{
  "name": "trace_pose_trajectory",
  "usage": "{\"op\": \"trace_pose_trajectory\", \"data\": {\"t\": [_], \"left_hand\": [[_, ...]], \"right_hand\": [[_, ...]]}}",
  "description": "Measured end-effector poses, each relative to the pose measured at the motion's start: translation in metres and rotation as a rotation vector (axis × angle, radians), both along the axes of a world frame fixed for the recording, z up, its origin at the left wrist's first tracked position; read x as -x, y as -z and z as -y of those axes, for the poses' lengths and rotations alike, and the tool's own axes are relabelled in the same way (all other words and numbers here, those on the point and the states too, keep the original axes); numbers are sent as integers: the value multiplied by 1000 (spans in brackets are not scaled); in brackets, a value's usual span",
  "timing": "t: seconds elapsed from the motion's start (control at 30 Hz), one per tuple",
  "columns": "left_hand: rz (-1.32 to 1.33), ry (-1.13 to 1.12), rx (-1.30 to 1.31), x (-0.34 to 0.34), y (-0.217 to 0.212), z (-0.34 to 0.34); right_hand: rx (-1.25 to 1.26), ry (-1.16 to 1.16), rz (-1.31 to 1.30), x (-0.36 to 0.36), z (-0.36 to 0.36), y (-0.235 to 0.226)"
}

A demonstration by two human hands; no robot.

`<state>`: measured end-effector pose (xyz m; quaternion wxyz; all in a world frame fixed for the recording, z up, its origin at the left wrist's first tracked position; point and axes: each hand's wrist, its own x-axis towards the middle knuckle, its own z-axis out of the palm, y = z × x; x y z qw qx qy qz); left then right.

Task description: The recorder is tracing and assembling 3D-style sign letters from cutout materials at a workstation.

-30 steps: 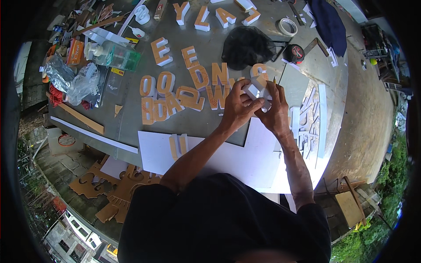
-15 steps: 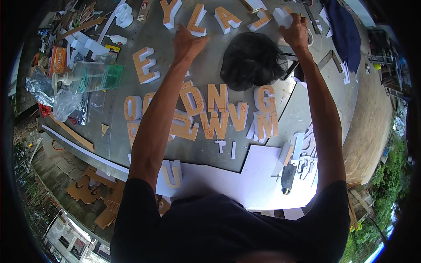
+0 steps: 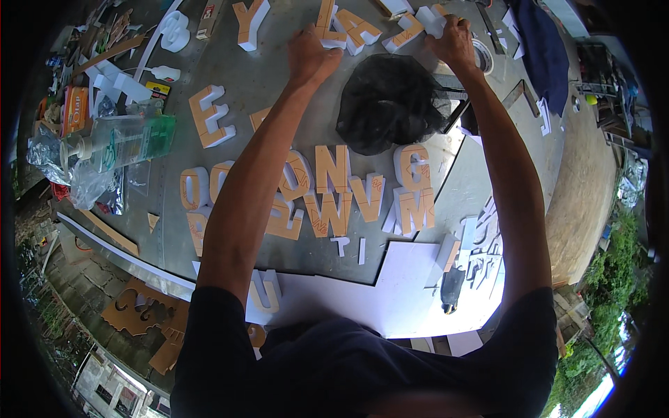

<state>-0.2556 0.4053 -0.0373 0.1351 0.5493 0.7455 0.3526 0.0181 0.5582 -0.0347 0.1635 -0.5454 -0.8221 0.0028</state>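
At the far side of the table, my left hand (image 3: 312,61) is closed around the lower part of an L-shaped block letter (image 3: 326,22) with a brown face and white sides. That letter stands against an A-shaped block letter (image 3: 362,29). My right hand (image 3: 453,45) grips another white-sided block letter (image 3: 431,22), its shape partly hidden by the fingers. Between them sits a J-shaped block letter (image 3: 407,32). A Y-shaped one (image 3: 248,26) stands apart to the left. Nearer me are several more block letters, among them an N-shaped one (image 3: 332,168), partly covered by my left forearm.
A heap of black mesh (image 3: 387,104) lies between my arms. A roll of tape (image 3: 483,57) is beside my right wrist. Left are a greenish clear bottle (image 3: 132,143) and scraps. White sheet (image 3: 334,296) covers the near edge, with a dark-handled tool (image 3: 452,289) on it.
My left hand has slid the L-shaped block letter rightward, away from the Y-shaped one and up to the A-shaped one. The right hand's block letter has shifted slightly left. The whole view has shifted a little.
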Motion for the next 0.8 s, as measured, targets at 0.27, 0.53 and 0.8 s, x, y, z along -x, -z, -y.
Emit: {"op": "trace_pose_trajectory", "data": {"t": [0.27,0.53,0.8], "left_hand": [[267,12,193,11,-11,13],[481,-106,78,15,1,5],[266,-57,-234,41,-30,15]], "right_hand": [[-140,-75,-51,3,-7,-39],[-152,-270,13,67,-90,34],[131,2,-10,94,-87,18]]}}
